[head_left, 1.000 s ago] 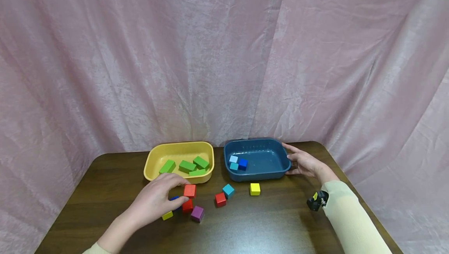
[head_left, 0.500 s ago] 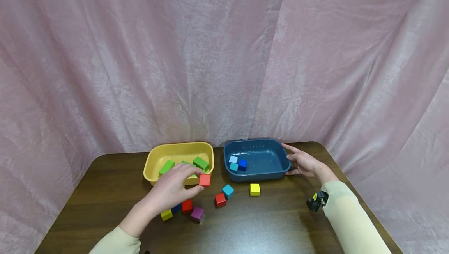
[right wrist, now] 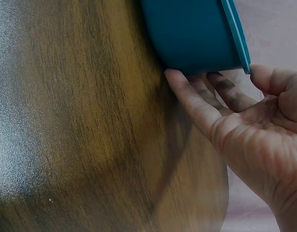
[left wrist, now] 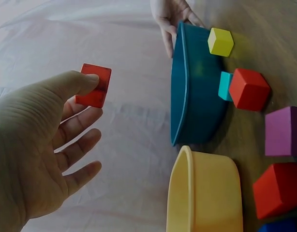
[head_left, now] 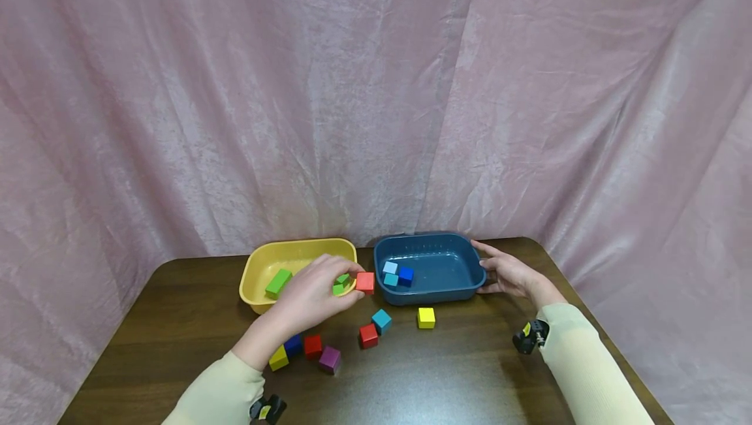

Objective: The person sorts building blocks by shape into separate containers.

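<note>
My left hand (head_left: pixel 317 289) pinches a red cube (head_left: pixel 365 283) between thumb and fingers, raised in front of the gap between the two bins. In the left wrist view the thumb presses on the face of this cube (left wrist: pixel 94 85), and the other fingers spread loosely. My right hand (head_left: pixel 512 272) rests against the right end of the blue bin (head_left: pixel 429 296). The right wrist view has its thumb by the rim of the bin (right wrist: pixel 197 38) and the fingertips touching the lower wall. Inside the blue bin lie a light blue cube (head_left: pixel 390 268), a teal cube (head_left: pixel 391 280) and a dark blue cube (head_left: pixel 406 275).
A yellow bin (head_left: pixel 254 268) with green blocks (head_left: pixel 279 283) stands left, partly behind my left hand. In front on the table (head_left: pixel 446 373) lie red cubes (head_left: pixel 369 336), a teal cube (head_left: pixel 382 322), yellow cubes (head_left: pixel 426 318), a purple cube (head_left: pixel 330 360) and a blue cube (head_left: pixel 293 346).
My left hand has carried the red cube up and to the right, from above the loose cubes to between the bins. The right hand stays at the blue bin.
</note>
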Demonstrator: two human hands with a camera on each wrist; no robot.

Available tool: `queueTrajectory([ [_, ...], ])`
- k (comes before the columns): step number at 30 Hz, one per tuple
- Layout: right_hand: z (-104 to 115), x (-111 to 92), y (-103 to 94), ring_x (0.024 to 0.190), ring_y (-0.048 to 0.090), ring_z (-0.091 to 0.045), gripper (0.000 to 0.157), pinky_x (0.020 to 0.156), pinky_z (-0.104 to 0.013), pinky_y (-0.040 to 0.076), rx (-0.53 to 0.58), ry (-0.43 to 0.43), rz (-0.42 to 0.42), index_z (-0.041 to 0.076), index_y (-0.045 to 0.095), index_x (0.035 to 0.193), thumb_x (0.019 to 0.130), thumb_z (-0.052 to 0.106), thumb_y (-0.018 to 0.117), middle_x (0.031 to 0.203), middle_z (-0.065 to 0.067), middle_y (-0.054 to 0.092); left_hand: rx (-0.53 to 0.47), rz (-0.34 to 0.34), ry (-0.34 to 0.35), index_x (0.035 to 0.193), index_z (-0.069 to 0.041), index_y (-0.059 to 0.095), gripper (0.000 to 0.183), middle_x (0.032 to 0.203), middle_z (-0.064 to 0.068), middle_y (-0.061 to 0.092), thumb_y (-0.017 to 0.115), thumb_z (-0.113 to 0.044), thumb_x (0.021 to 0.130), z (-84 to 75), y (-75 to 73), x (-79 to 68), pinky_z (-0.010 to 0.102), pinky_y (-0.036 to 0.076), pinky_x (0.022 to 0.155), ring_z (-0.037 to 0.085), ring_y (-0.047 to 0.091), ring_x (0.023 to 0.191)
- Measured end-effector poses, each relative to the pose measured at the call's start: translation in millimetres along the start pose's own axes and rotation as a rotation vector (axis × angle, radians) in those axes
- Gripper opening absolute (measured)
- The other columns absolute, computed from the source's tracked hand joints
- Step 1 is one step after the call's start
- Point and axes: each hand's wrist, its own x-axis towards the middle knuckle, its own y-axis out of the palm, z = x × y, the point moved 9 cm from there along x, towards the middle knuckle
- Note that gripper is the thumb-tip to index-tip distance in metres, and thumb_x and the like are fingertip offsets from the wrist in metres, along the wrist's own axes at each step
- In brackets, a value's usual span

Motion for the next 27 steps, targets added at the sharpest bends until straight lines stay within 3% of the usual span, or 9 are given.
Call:
queueTrajectory([
  [17, 0.8, 1.1, 1.9, 0.123, 0.037, -0.046, 0.058, 0.090, -0.063, 0.035, 0.016, -0.004, 0.018, 0.029, 0.011, 0.150, 0.100, 0.008, 0.031, 0.143, -0.027, 0.022, -0.001, 0.066, 0.005, 0.104, -0.028, 0.064, 0.028, 0.097, -0.012, 0.061, 0.069, -0.041, 0.080, -12.5, 20.1, 44.9, 0.028, 0.043, 0.078, 0.010, 0.049, 0.090],
  [27, 2.8, 1.8, 2.4, 0.122, 0.037, -0.047, 0.058, 0.089, -0.064, 0.035, 0.013, -0.011, 0.023, 0.028, 0.011, 0.150, 0.100, 0.008, 0.031, 0.142, -0.028, 0.024, 0.033, 0.135, -0.034, 0.108, -0.026, 0.065, 0.033, 0.097, -0.012, 0.061, 0.069, -0.044, 0.080, -12.2, 47.4, 64.9, 0.027, 0.043, 0.073, 0.009, 0.046, 0.089],
])
